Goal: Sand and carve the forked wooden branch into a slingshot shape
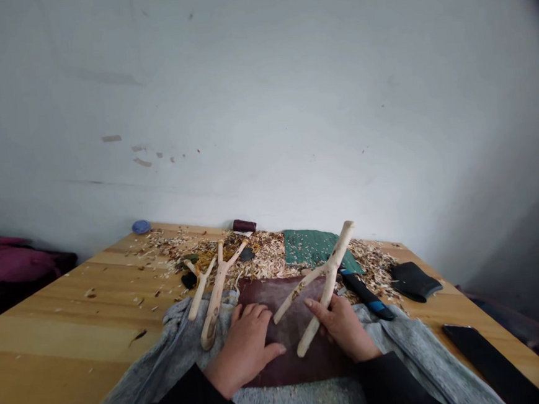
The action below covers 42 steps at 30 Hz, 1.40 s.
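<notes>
Across the wooden worktop (51, 331), shavings (264, 258) are lying; the right hand (342, 328) is gripping a peeled forked branch (326, 288) over a leather pad (294, 343), the left hand (244, 348) resting open. Branch looks light, stiff; best held at the stem.

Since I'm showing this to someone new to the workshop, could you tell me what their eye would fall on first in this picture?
Most striking is the pale forked stick gripped upright in the right hand, above a dark red mat on which the left hand rests. More forked sticks lie to its left, and wood shavings are heaped across the far part of the wooden table.
</notes>
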Available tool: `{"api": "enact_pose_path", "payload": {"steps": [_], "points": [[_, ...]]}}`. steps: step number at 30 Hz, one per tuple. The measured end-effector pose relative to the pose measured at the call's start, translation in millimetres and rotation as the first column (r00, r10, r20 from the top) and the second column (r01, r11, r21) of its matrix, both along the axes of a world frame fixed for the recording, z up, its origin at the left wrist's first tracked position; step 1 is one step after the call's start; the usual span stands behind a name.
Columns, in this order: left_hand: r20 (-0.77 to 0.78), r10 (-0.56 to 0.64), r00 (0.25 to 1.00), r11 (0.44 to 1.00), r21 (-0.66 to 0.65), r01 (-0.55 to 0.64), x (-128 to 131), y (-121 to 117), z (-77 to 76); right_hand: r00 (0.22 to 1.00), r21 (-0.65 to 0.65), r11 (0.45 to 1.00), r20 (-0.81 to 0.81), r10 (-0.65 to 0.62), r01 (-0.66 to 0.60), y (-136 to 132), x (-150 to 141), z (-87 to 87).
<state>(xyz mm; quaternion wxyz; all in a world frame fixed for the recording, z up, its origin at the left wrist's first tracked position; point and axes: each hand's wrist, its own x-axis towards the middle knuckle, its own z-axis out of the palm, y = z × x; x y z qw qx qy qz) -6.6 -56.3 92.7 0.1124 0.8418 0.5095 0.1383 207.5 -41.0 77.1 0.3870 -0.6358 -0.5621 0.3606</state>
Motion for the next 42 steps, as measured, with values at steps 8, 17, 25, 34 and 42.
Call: {"api": "enact_pose_path", "payload": {"steps": [8, 17, 25, 34, 42], "points": [[0.005, -0.077, 0.997, 0.989, -0.125, 0.077, -11.4, 5.1, 5.0, 0.894, 0.125, 0.925, 0.242, -0.378, 0.357, 18.6, 50.3, 3.5], [-0.023, -0.084, 0.996, 0.989, -0.122, 0.080, -11.3, 5.7, 5.4, 0.993, 0.017, 0.995, 0.056, -0.099, 0.099, 5.5, 10.8, -6.5], [-0.004, -0.080, 0.997, 0.991, -0.110, 0.079, -11.4, 7.4, 0.4, 0.962, 0.043, 0.968, 0.109, -0.250, 0.247, 13.6, 30.6, -6.2], [0.010, -0.074, 0.997, 0.990, -0.118, 0.075, -13.6, 9.9, -3.5, 0.974, 0.025, 0.976, 0.067, -0.218, 0.217, 11.4, 27.5, -4.3], [-0.002, -0.075, 0.997, 0.988, -0.135, 0.074, -11.6, 9.5, 0.3, 0.984, 0.029, 0.987, 0.074, -0.162, 0.160, 6.9, 11.9, -8.1]]}}
